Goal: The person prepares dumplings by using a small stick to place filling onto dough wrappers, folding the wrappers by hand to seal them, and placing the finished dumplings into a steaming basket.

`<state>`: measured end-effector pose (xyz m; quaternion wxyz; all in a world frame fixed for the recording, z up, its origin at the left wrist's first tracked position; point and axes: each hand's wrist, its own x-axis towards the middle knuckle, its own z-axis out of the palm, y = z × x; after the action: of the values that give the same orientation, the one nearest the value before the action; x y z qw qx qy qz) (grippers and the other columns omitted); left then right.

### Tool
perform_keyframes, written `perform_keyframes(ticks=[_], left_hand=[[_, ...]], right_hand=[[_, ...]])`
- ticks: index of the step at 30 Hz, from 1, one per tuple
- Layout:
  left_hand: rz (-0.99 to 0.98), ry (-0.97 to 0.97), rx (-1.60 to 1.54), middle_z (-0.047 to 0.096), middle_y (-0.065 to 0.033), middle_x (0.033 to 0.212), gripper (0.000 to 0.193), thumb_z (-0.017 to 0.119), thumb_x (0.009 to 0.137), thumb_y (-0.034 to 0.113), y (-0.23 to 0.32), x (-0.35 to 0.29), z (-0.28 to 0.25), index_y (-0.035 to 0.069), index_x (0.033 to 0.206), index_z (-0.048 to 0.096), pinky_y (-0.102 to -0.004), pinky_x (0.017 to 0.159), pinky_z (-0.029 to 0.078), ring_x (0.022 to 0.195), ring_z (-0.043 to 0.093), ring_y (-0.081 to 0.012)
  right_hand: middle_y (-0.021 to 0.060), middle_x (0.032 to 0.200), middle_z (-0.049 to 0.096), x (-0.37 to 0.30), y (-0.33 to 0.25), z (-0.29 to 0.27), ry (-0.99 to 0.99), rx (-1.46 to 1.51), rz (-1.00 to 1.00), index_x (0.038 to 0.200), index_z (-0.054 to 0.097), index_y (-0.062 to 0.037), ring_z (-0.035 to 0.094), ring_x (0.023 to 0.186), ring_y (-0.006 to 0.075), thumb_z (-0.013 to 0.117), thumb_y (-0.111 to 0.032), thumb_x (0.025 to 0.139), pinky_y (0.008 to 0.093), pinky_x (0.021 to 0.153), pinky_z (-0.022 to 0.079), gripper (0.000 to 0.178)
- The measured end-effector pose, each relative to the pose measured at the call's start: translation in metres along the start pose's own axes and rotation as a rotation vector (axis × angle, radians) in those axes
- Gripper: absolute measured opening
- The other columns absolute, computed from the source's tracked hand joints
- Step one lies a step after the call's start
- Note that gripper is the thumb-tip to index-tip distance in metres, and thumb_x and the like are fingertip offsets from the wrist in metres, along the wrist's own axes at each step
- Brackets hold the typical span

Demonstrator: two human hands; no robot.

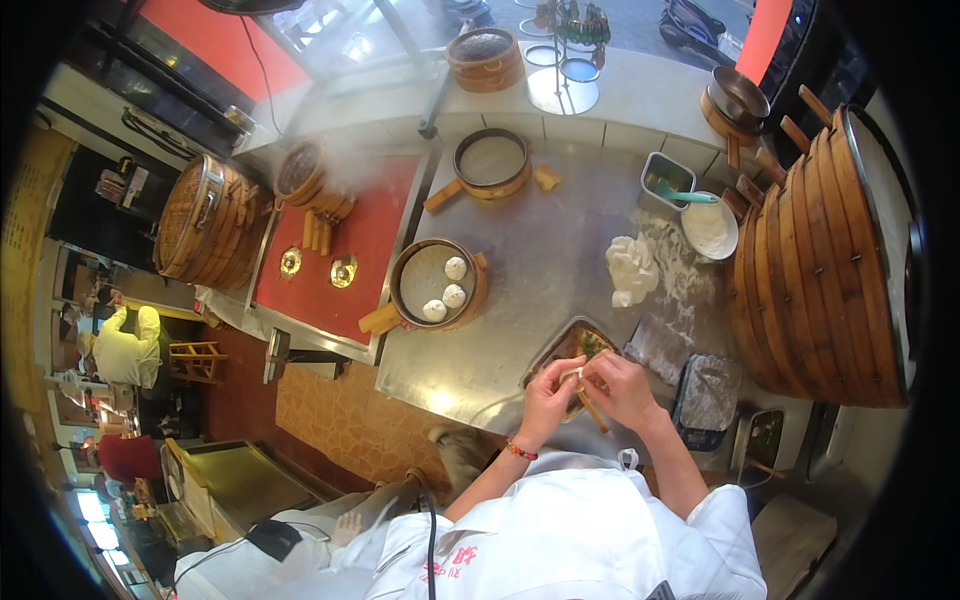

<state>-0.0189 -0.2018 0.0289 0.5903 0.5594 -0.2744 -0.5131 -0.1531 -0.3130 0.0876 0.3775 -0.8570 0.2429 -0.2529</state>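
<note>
Above the filling tray [549,345]: a small pale dough piece [571,374] is sitting between the fingertips, mostly hidden by them.
Left hand [546,398]: its thumb and fingers are pinching the dough piece from the left; a beaded bracelet [521,449] is circling the wrist.
Right hand [622,390]: its bunched fingertips are pinching from the other side; whether the two hands are touching, I cannot tell.
Dough's feel: it is probably behaving as something light, soft and slightly sticky, so hard pulling would be risking a tear.
Where to hold: the edge is looking best for a light fingertip pinch, the underside needing cradling rather than squeezing.
Tray contents: greenish filling [592,345] is showing beyond the fingers, and a brown stick [594,411] is poking out toward the person.
Metal worktop [560,230]: a dough lump [631,268] is lying beyond the tray, beside smeared white powder [683,275].
Round steamer [418,278]: three white buns [454,295] are resting inside, well apart from the hands.
</note>
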Motion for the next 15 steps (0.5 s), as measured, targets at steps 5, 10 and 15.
perform_keyframes(ticks=[5,10,15], left_hand=[[-0.048,0.015,-0.271,0.060,-0.0111,0.135,0.042,0.049,0.099,0.002,0.027,0.003,0.017,0.001,0.141,0.051,-0.0294,0.103,0.048,0.121,0.058,-0.0171],[-0.230,-0.103,-0.849,0.053,-0.0143,0.143,0.043,0.047,0.106,0.019,0.020,0.006,0.009,0.000,0.144,0.046,-0.0394,0.112,0.042,0.131,0.052,-0.0236],[-0.188,0.002,-0.585,0.058,-0.0092,0.134,0.035,0.047,0.108,0.021,0.009,0.009,0.016,0.003,0.139,0.051,-0.0327,0.104,0.050,0.121,0.058,-0.0159]], right_hand=[[0.0099,0.080,0.061,0.006,0.004,-0.008,0.015,0.014,0.027,0.086,0.064,-0.0041,0.062,0.067,0.0273,0.072,-0.003,0.080,0.0369,0.057,0.050,0.010],[0.0067,0.079,0.062,0.004,0.013,0.001,0.113,0.329,0.289,0.089,0.066,-0.0039,0.059,0.061,0.0158,0.071,-0.003,0.083,0.0300,0.056,0.048,0.008],[0.0070,0.081,0.062,0.008,0.004,0.002,0.064,0.266,0.322,0.089,0.066,-0.0043,0.062,0.064,0.0171,0.073,-0.004,0.083,0.0303,0.057,0.050,0.009]])
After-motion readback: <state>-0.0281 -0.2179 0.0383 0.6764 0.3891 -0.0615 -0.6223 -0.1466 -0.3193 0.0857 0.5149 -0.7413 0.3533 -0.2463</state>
